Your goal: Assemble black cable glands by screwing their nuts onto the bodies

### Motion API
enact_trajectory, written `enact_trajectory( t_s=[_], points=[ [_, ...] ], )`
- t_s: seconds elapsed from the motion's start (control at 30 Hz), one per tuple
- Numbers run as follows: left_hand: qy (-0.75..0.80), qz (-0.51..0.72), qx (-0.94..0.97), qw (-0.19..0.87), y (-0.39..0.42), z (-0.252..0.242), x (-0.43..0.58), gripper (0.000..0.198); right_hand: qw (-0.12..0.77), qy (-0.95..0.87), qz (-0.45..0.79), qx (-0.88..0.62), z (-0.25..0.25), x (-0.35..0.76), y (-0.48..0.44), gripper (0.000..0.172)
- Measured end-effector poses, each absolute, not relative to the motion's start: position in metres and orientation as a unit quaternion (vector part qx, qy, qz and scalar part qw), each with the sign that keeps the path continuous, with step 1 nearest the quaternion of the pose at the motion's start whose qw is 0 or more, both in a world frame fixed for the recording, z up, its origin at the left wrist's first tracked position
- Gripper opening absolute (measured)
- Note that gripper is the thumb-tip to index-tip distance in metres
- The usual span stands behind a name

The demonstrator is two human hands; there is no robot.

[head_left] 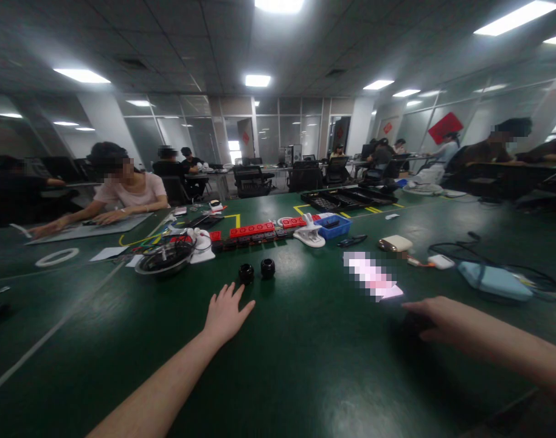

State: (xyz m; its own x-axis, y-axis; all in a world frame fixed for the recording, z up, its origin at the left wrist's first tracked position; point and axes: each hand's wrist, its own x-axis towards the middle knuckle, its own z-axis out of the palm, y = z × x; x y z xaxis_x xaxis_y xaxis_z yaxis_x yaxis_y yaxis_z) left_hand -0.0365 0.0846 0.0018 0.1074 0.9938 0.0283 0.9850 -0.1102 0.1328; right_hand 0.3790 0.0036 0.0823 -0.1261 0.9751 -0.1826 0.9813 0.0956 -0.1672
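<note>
My left hand (pixel 225 315) rests on the green tabletop (pixel 305 353), fingers spread and nothing in its grasp. Just beyond its fingertips stand two small, round, black ribbed pieces (pixel 267 268), side by side; their exact kind does not show. On the right, my right hand (pixel 437 317) is slightly blurred, with index finger and thumb around a dark shape (pixel 413 325) that I cannot make out. A lit phone (pixel 373 277), partly pixelated, lies just beyond that hand.
Red blocks (pixel 252 230) run in a row across the table, near a white clamp-like piece (pixel 309 232) and a blue bin (pixel 333 227). A metal bowl (pixel 162 261) stands left. A light-blue pouch (pixel 494 281) and cables lie right. A person (pixel 132 188) works at far left.
</note>
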Motion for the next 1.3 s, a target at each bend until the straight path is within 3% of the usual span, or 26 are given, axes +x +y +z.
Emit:
enact_trajectory(
  t_s=[0.13, 0.33, 0.93, 1.3],
  points=[
    [0.665, 0.058, 0.744, 0.033, 0.084, 0.002, -0.036, 0.065, 0.062, 0.729, -0.137, 0.668, 0.089, 0.376, 0.002, 0.033],
    [0.666, 0.058, 0.742, 0.040, 0.086, 0.001, -0.036, 0.065, 0.069, 0.738, -0.146, 0.655, 0.095, 0.366, 0.002, 0.030],
    [0.666, 0.083, 0.741, 0.032, 0.087, -0.003, -0.039, 0.063, 0.091, 0.762, -0.159, 0.621, 0.098, 0.319, -0.007, 0.044],
    [0.657, 0.171, 0.732, 0.059, 0.086, 0.002, -0.041, 0.046, 0.095, 0.802, -0.187, 0.559, 0.105, 0.280, -0.008, 0.040]
  ],
)
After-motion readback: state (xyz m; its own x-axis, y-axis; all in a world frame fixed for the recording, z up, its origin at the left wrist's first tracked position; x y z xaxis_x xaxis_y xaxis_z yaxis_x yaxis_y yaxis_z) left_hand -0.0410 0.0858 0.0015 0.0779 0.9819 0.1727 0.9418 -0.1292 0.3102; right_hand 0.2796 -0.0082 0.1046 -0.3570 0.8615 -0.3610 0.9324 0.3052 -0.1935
